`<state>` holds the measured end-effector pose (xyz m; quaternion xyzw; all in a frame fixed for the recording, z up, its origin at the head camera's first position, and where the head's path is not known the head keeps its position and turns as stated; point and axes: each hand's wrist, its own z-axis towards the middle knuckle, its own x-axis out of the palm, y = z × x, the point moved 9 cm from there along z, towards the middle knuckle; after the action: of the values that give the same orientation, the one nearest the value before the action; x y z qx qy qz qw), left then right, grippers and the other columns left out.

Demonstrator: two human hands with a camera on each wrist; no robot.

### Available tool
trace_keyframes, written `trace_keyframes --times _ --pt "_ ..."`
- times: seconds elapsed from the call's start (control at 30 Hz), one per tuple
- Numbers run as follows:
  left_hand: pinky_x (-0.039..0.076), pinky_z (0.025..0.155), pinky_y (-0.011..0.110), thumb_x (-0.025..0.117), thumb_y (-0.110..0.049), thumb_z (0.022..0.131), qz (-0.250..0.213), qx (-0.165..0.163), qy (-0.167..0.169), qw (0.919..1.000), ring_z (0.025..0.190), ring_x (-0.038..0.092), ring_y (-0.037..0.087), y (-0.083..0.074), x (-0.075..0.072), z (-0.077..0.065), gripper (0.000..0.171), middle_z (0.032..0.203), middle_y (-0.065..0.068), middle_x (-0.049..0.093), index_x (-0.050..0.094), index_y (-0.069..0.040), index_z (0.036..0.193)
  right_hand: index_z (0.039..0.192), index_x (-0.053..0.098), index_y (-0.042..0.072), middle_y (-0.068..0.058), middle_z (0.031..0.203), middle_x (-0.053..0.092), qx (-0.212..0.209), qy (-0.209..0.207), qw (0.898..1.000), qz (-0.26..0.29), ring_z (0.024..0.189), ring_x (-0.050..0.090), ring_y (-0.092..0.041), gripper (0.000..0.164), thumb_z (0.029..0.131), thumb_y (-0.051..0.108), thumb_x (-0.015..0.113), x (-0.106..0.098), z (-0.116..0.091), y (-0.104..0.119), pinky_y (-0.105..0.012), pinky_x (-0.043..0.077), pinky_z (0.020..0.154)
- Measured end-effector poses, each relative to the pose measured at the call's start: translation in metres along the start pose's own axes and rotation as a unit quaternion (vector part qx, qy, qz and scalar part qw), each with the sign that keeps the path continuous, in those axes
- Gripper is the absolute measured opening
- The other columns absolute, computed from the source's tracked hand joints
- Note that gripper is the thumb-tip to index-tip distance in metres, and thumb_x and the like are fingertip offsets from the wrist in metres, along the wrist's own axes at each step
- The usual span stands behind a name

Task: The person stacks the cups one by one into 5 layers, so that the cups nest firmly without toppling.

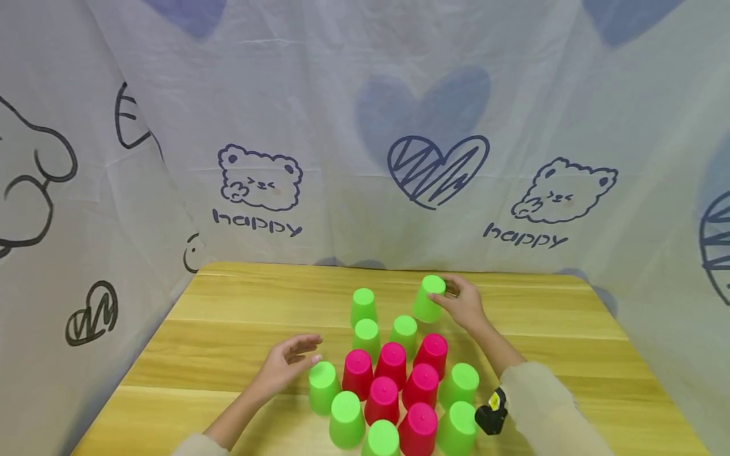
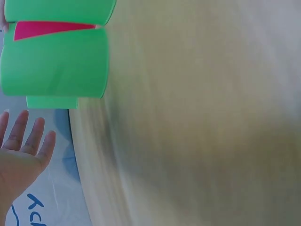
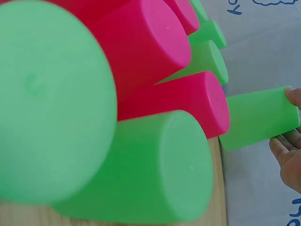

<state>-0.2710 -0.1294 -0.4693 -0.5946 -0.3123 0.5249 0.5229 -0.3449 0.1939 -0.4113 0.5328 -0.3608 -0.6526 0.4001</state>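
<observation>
An upside-down green cup (image 1: 429, 299) is pinched near its base by my right hand (image 1: 464, 304), at the far side of the cup group; whether its rim touches the table I cannot tell. In the right wrist view the thumb and fingers lie on either side of that green cup (image 3: 261, 117). My left hand (image 1: 288, 364) hovers with loosely extended fingers just behind a green cup (image 1: 324, 387) at the group's left side, holding nothing. In the left wrist view the left hand (image 2: 21, 160) shows spread fingers. Several red cups (image 1: 391, 366) stand upside down in the middle.
Several more green cups surround the red ones: two behind (image 1: 366, 339), others at the right (image 1: 459, 385) and front left (image 1: 346, 419). All stand close together on the wooden table (image 1: 228, 304). A printed white cloth (image 1: 336, 190) hangs behind the table and along both sides.
</observation>
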Motion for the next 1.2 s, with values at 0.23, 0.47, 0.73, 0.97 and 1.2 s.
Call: trace_keyframes --times 0.23,0.47,0.73,0.97,1.2 --pt "0.046 0.098 0.045 0.066 -0.012 0.083 0.014 0.007 -0.033 0.9993 0.114 0.055 0.031 0.008 0.002 -0.012 0.041 0.122 0.017 0.060 0.056 0.001 0.120 0.122 0.051 -0.008 -0.029 0.121 0.056 0.009 0.002 1.000 0.002 0.115 0.054 -0.039 0.046 0.081 0.003 0.068 0.015 0.007 -0.001 -0.043 0.046 0.099" --pt "0.049 0.094 0.032 0.068 -0.010 0.081 0.005 0.016 -0.075 0.9971 0.108 0.058 0.012 0.013 0.001 -0.023 0.039 0.120 0.016 0.061 0.058 -0.001 0.118 0.119 0.055 -0.007 -0.027 0.118 0.059 0.008 0.005 1.000 0.006 0.112 0.056 -0.037 0.042 0.080 0.002 0.069 0.032 0.011 -0.003 -0.043 0.046 0.098" --pt "0.050 0.090 0.025 0.068 -0.002 0.079 -0.009 0.069 -0.101 0.9925 0.103 0.056 -0.002 0.012 0.000 -0.031 0.039 0.117 0.022 0.061 0.057 0.004 0.116 0.119 0.054 -0.007 -0.027 0.118 0.059 0.022 0.012 1.000 0.010 0.111 0.057 -0.037 0.043 0.080 0.004 0.069 0.049 0.015 -0.005 -0.041 0.048 0.096" --pt "0.050 0.089 0.025 0.070 -0.002 0.077 -0.022 0.052 -0.116 0.9916 0.101 0.058 0.000 0.016 0.001 -0.037 0.042 0.117 0.021 0.061 0.057 0.004 0.116 0.118 0.054 -0.007 -0.026 0.117 0.060 0.036 0.025 0.999 -0.006 0.109 0.058 -0.037 0.043 0.080 0.004 0.070 0.063 0.013 -0.005 -0.040 0.050 0.093" --pt "0.052 0.084 0.024 0.073 -0.002 0.074 -0.029 0.048 -0.116 0.9916 0.096 0.058 -0.002 0.020 0.006 -0.040 0.045 0.115 0.020 0.062 0.057 0.002 0.116 0.116 0.056 -0.007 -0.026 0.114 0.061 0.031 0.033 0.999 -0.011 0.106 0.059 -0.037 0.041 0.078 0.002 0.070 0.074 0.010 -0.008 -0.039 0.052 0.089"
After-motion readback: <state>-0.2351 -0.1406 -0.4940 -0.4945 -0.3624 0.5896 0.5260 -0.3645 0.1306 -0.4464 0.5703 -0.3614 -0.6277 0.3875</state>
